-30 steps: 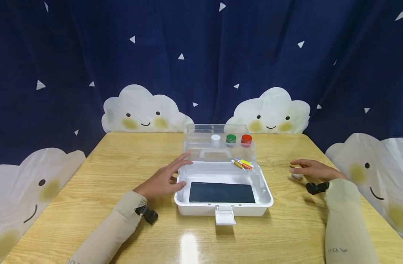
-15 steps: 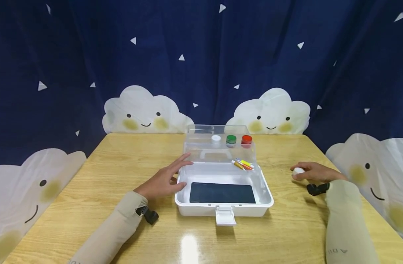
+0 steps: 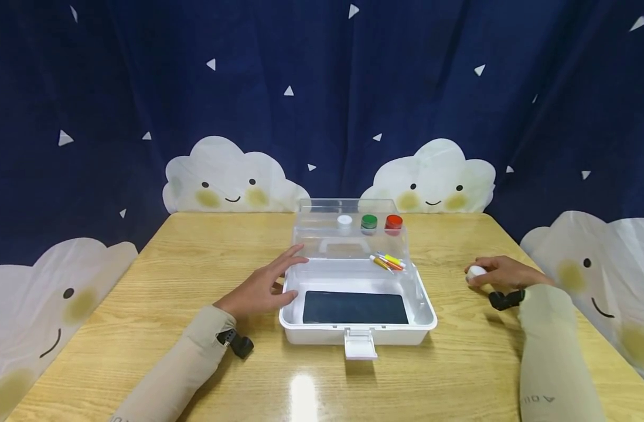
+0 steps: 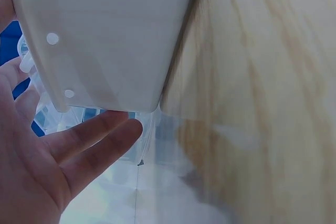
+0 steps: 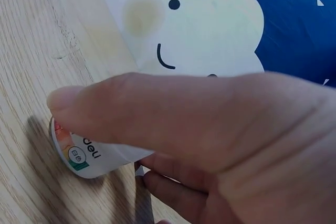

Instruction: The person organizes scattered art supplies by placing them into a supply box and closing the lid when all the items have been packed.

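A white plastic case [image 3: 322, 336] stands on the table with its clear lid [image 3: 312, 249] folded back. At its left end rests my left hand [image 3: 261, 291], fingers spread, thumb and forefinger reaching over the rim. In the left wrist view, extended fingers [image 4: 100, 150] lie along the outer wall [image 4: 115, 30]. Inside the case is a flat dark rectangular panel [image 3: 354, 308]. Far to the right, my right hand [image 3: 506, 272] pinches a small white-capped paint jar [image 3: 476, 273] between thumb and fingers. Its "deli" label [image 5: 94, 153] shows beneath the thumb in the right wrist view, close over the tabletop.
White [image 3: 344, 221], green [image 3: 369, 222] and red [image 3: 394, 223] capped jars are at the opened lid. Several small colourful tubes [image 3: 389, 262] are at the case's back right. A white latch flap [image 3: 360, 346] juts from its front. A dark blue cloud-printed curtain [image 3: 322, 105] borders the table.
My right fingers have closed around the jar, which has turned so its white cap shows instead of its patterned side. The left hand and case stay in place.
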`<state>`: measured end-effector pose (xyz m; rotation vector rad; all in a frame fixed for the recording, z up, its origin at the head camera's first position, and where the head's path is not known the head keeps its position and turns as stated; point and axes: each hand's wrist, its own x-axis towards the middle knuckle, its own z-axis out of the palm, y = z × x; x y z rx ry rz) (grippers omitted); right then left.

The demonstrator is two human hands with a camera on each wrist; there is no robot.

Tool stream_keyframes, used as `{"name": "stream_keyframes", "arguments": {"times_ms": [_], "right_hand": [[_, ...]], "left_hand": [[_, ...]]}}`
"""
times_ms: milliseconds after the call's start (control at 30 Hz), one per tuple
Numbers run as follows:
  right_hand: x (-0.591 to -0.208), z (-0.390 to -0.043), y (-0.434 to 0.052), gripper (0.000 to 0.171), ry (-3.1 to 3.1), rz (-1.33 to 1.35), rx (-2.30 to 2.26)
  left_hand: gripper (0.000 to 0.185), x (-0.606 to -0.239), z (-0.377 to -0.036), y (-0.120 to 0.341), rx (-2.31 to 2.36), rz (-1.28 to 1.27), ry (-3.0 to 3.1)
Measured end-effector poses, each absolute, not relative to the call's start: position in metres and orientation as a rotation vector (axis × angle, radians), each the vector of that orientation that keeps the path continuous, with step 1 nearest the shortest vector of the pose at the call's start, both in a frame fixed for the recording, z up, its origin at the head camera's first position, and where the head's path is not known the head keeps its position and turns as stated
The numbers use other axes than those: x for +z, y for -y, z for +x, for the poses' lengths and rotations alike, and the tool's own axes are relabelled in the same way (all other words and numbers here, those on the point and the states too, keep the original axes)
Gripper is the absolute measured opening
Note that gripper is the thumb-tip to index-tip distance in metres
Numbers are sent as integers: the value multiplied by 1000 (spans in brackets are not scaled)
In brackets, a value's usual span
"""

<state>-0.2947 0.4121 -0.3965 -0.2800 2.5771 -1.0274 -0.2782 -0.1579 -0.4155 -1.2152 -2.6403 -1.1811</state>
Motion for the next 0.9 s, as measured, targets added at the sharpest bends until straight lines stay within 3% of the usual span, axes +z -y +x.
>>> {"name": "stream_keyframes", "arguments": {"times_ms": [467, 700, 900], "right_hand": [[-399, -303, -409, 36, -2790, -331, -902], [-394, -304, -399, 50, -2864, -251, -857], [-386, -304, -385, 51, -2908, -262, -843]], "left_hand": [[65, -415, -278, 157, -1180, -1204, 2647], [64, -415, -278, 156, -1182, -1206, 2646], [65, -415, -277, 157, -1183, -1211, 2636]]}}
